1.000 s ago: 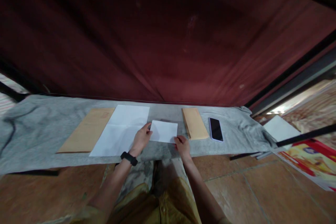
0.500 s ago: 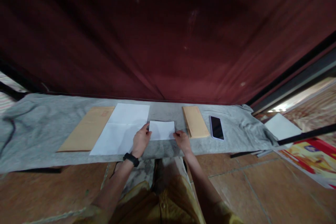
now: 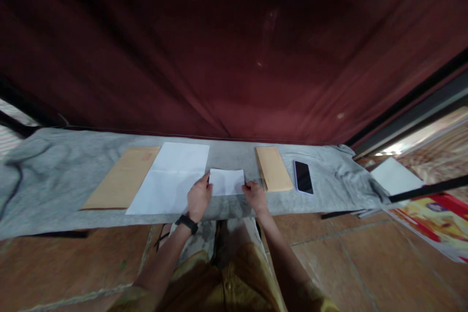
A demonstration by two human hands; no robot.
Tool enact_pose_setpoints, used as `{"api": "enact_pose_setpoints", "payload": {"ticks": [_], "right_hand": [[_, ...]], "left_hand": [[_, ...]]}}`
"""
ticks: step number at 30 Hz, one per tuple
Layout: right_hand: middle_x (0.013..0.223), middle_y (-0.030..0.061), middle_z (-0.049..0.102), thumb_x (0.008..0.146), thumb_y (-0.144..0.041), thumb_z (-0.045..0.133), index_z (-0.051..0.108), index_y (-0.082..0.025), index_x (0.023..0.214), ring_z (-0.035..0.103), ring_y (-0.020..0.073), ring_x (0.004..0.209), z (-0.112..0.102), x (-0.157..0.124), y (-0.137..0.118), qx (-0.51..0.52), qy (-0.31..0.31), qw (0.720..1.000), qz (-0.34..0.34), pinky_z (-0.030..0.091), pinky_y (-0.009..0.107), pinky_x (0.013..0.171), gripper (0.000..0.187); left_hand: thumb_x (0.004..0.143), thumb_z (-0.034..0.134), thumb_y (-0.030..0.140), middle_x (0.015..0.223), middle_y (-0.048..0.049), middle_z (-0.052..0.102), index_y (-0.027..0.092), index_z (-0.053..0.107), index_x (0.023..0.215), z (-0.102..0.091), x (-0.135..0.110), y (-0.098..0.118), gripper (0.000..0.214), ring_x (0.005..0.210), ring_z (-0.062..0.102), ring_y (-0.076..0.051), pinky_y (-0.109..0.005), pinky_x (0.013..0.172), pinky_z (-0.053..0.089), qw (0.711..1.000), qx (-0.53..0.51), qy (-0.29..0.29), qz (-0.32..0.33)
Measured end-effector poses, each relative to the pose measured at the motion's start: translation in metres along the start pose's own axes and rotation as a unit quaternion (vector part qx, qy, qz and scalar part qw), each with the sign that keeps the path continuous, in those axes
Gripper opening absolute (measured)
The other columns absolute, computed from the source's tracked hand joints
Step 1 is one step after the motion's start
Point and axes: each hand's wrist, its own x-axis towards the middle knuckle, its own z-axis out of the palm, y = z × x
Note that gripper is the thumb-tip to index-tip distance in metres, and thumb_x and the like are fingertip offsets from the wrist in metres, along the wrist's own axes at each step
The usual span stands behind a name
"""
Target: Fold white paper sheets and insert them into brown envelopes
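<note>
A small white piece of paper (image 3: 227, 182), perhaps folded, lies between my two hands over the grey cloth. At its left edge, my left hand (image 3: 199, 199) pinches it with thumb and fingers; a black watch is on that wrist. My right hand (image 3: 255, 197) grips the opposite edge with its fingers curled. Left of the hands a large white sheet (image 3: 171, 175) with a crease across it rests partly on a brown envelope (image 3: 120, 178). Close to the right hand is a stack of smaller brown envelopes (image 3: 274, 169).
A phone (image 3: 303, 177) with a dark screen lies right of the small envelopes. Grey cloth (image 3: 336, 175) covers the narrow table, with a dark red curtain (image 3: 234, 58) behind it. Black metal bars (image 3: 431, 189) and a colourful box (image 3: 438, 219) are at the right, low down.
Both hands keep hold of the small paper's edges. The left hand has shifted slightly to the right; the view has moved a little. The other things lie as before.
</note>
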Motion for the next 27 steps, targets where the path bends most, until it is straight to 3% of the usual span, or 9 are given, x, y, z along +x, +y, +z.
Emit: {"api": "enact_pose_setpoints", "payload": {"ticks": [3,6,9,11,14,19,24,27], "right_hand": [[0.1,0.01,0.079,0.097,-0.035,0.056,0.076,-0.021,0.1,0.073,0.0211,0.096,-0.001,-0.001,-0.001,-0.012,-0.001,1.0,0.001,0.048,0.024,0.074,0.024],[0.101,0.0098,0.078,0.098,-0.035,0.056,0.075,-0.021,0.101,0.073,0.0209,0.096,-0.002,-0.003,-0.002,-0.019,-0.003,1.0,0.001,0.048,0.024,0.075,0.024],[0.102,0.0098,0.078,0.099,-0.035,0.055,0.074,-0.02,0.101,0.073,0.0206,0.097,-0.004,-0.005,-0.004,-0.027,-0.005,1.0,-0.005,0.048,0.024,0.076,0.024],[0.102,0.0099,0.078,0.099,-0.035,0.055,0.074,-0.02,0.101,0.073,0.0208,0.097,-0.005,-0.006,-0.004,-0.031,-0.002,0.999,-0.011,0.048,0.024,0.076,0.024],[0.098,0.0098,0.078,0.098,-0.036,0.056,0.072,-0.02,0.103,0.073,0.0219,0.095,-0.006,-0.008,-0.005,-0.033,0.007,0.999,-0.015,0.048,0.026,0.075,0.023],[0.097,0.0084,0.076,0.099,-0.029,0.053,0.07,-0.021,0.105,0.072,0.0213,0.088,-0.003,-0.015,0.001,-0.019,0.038,0.998,-0.047,0.05,0.028,0.076,0.02],[0.123,0.0096,0.07,0.103,-0.028,0.044,0.07,-0.02,0.117,0.062,0.0226,0.118,0.005,-0.025,0.018,0.029,0.091,0.964,-0.248,0.046,0.036,0.104,0.03],[0.137,0.0078,0.065,0.105,-0.031,0.041,0.065,-0.02,0.13,0.051,0.0238,0.134,0.01,-0.027,0.028,0.028,0.077,0.947,-0.309,0.039,0.041,0.114,0.037]], "left_hand": [[0.095,0.047,0.02,0.114,-0.0136,0.07,0.014,0.057,0.137,0.003,-0.006,0.002,0.043,0.101,0.067,-0.026,-0.038,0.089,0.052,0.996,0.038,0.051,0.054],[0.097,0.044,0.02,0.121,-0.0151,0.067,0.014,0.062,0.13,0.015,-0.019,0.007,0.038,0.11,0.063,-0.027,-0.042,0.099,0.05,0.983,0.047,0.084,0.158],[0.099,0.044,0.023,0.131,-0.0112,0.065,0.019,0.063,0.127,0.037,-0.037,0.017,0.034,0.123,0.059,-0.024,-0.04,0.107,0.047,0.953,0.005,0.045,0.299],[0.1,0.044,0.025,0.138,-0.011,0.063,0.019,0.061,0.131,0.051,-0.048,0.023,0.036,0.128,0.057,-0.024,-0.042,0.11,0.045,0.936,0.006,0.02,0.351],[0.101,0.044,0.027,0.141,-0.0136,0.061,0.015,0.058,0.135,0.064,-0.057,0.03,0.039,0.133,0.054,-0.026,-0.045,0.112,0.043,0.933,0.034,0.012,0.357],[0.102,0.044,0.031,0.143,-0.0125,0.06,0.015,0.054,0.14,0.062,-0.058,0.033,0.043,0.137,0.051,-0.026,-0.045,0.115,0.039,0.93,0.068,-0.002,0.361],[0.102,0.044,0.03,0.14,-0.0102,0.063,0.016,0.06,0.133,0.061,-0.059,0.036,0.038,0.138,0.049,-0.027,-0.045,0.115,0.037,0.93,0.085,-0.01,0.357],[0.102,0.043,0.029,0.138,-0.0095,0.063,0.017,0.062,0.13,0.063,-0.059,0.036,0.036,0.139,0.048,-0.027,-0.046,0.115,0.037,0.93,0.085,-0.016,0.357]]}}
